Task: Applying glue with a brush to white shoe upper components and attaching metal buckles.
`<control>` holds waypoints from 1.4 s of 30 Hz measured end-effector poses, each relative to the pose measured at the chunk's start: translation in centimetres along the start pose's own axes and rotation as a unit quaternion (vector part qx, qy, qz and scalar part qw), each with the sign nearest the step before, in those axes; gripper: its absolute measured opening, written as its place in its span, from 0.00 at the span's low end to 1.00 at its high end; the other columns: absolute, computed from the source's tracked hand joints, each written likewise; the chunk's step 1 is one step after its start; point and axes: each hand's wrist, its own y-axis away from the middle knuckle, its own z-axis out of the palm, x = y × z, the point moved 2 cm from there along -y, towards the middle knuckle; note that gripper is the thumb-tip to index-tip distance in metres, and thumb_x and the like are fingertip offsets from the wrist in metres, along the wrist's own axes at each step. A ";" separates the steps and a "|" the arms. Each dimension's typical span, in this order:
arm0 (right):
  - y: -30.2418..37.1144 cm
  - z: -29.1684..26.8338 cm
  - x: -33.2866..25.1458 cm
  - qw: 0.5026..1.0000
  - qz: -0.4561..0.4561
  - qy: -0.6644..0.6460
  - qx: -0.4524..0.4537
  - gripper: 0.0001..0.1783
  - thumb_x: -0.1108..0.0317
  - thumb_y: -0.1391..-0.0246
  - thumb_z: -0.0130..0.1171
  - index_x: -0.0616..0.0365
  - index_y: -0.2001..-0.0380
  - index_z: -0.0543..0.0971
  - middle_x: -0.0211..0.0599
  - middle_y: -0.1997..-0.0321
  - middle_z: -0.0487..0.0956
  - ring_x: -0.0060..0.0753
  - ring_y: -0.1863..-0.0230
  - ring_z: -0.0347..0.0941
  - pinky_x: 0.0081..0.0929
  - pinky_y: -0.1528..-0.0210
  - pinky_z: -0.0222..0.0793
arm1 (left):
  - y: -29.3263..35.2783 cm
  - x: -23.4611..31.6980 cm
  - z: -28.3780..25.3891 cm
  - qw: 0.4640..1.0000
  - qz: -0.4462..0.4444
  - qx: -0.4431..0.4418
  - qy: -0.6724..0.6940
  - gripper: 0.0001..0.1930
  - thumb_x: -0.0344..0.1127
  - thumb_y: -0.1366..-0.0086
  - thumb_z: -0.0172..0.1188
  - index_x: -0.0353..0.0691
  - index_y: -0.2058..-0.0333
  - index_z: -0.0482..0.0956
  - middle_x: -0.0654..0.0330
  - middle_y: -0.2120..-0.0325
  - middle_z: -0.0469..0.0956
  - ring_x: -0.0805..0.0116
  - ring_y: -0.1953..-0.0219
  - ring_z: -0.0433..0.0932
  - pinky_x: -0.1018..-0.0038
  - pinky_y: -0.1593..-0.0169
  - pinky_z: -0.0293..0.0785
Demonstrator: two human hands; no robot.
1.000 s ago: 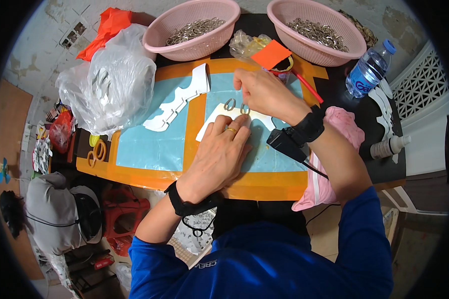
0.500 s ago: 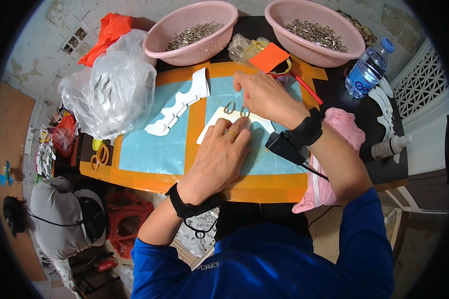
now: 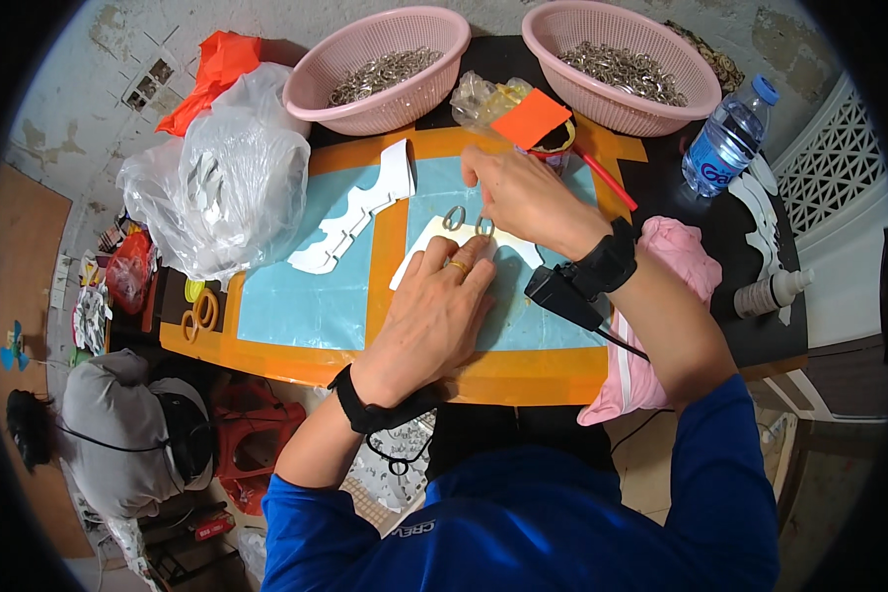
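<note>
My left hand rests on a white cut-out piece on the blue sheet, its fingers laid forward and pressing it down; a yellow ring is on one finger. A metal ring stands at its fingertips, and a second metal ring sits just left along the piece's far edge. Over the first ring, my right hand is closed with bent fingers, gripping it from above; its fingertips are partly hidden. Another white cut-out piece with a notched edge lies farther left.
Two pink baskets of metal rings stand at the back. An orange card and red-handled tool lie beyond my right hand. A water bottle, pink cloth and plastic bag flank the sheet. Another person is at left.
My right hand has shifted very slightly at the metal ring. My left hand and the white piece hold nearly the same place.
</note>
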 end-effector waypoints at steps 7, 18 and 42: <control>0.1 0.1 0.1 1.000 0.001 -0.004 0.001 0.12 0.79 0.48 0.58 0.59 0.60 0.72 0.45 0.71 0.80 0.53 0.64 0.78 0.45 0.62 0.70 | -0.1 -0.4 -0.2 0.998 -0.016 -0.001 0.053 0.23 0.24 0.44 0.65 0.31 0.49 0.71 0.49 0.47 0.76 0.47 0.50 0.72 0.61 0.43 0.69; 1.1 -1.9 -2.0 0.994 -0.076 0.065 -0.034 0.12 0.77 0.50 0.61 0.64 0.60 0.75 0.51 0.67 0.81 0.57 0.60 0.79 0.48 0.60 0.72 | -0.6 -0.5 -0.6 0.995 -0.052 0.021 0.084 0.21 0.23 0.42 0.64 0.31 0.51 0.67 0.48 0.53 0.77 0.46 0.50 0.71 0.61 0.45 0.68; 0.9 -1.0 -1.7 0.997 -0.075 -0.016 -0.026 0.17 0.80 0.53 0.63 0.62 0.59 0.70 0.51 0.71 0.79 0.57 0.64 0.79 0.46 0.63 0.71 | -1.4 -4.0 -0.1 0.930 -0.207 -0.021 0.304 0.13 0.29 0.31 0.57 0.37 0.53 0.65 0.52 0.51 0.76 0.67 0.53 0.74 0.70 0.50 0.71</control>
